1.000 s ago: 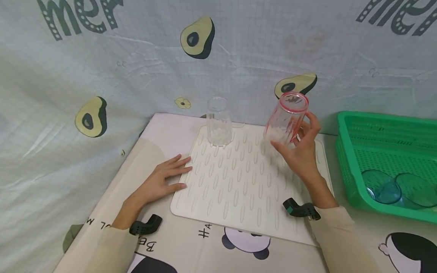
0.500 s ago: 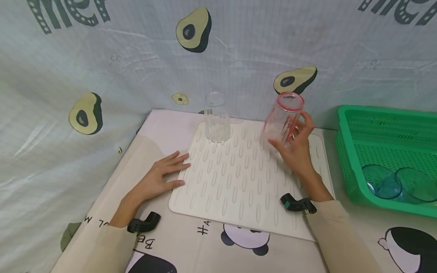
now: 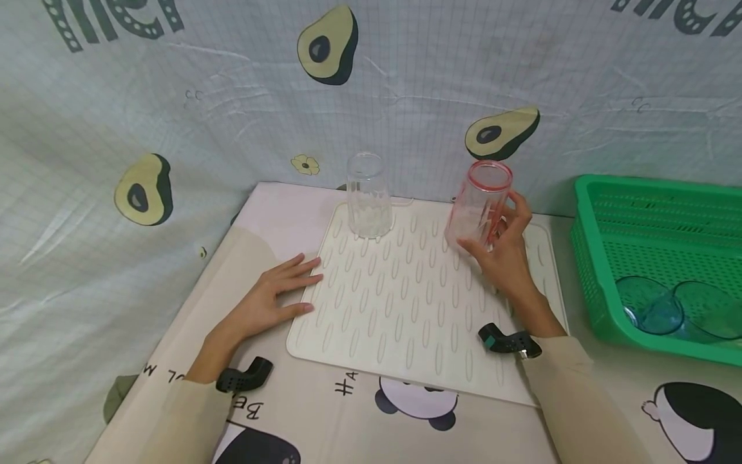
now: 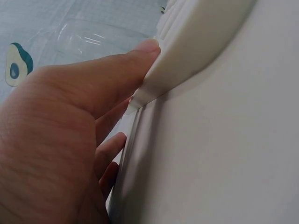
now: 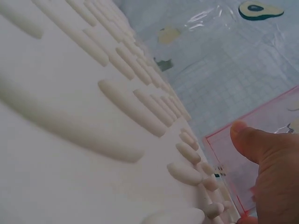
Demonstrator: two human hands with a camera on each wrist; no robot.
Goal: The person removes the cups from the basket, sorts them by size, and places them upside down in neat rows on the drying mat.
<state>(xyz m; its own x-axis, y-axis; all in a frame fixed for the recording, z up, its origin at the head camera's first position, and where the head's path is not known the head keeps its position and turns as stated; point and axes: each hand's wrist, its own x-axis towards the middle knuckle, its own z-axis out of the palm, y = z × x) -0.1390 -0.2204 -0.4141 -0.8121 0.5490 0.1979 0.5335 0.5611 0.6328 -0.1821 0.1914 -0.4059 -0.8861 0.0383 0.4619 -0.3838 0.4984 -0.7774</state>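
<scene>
My right hand [image 3: 507, 261] holds a pink-tinted glass tumbler [image 3: 472, 209] from its right side, thumb in front and fingers behind. The tumbler is upside down, its reddish base on top and its mouth right at the raised ridges near the back right of a white ridged drying mat [image 3: 400, 303]. In the right wrist view the thumb [image 5: 254, 142] lies against the tumbler's wall. My left hand [image 3: 269, 293] rests at the mat's left edge with fingers spread; its thumb [image 4: 135, 58] touches the mat's side in the left wrist view. A clear glass tumbler [image 3: 370, 209] stands at the mat's back left.
A green plastic basket [image 3: 591, 270] sits right of the mat, with blue-tinted glassware [image 3: 661, 312] inside. Behind the table hangs a pale curtain [image 3: 406, 58] printed with avocados. The tablecloth [image 3: 324, 419] carries cartoon prints.
The pink tumbler has come down slightly toward the mat in my right hand. My left hand stays at the mat's edge. The head view has shifted a little.
</scene>
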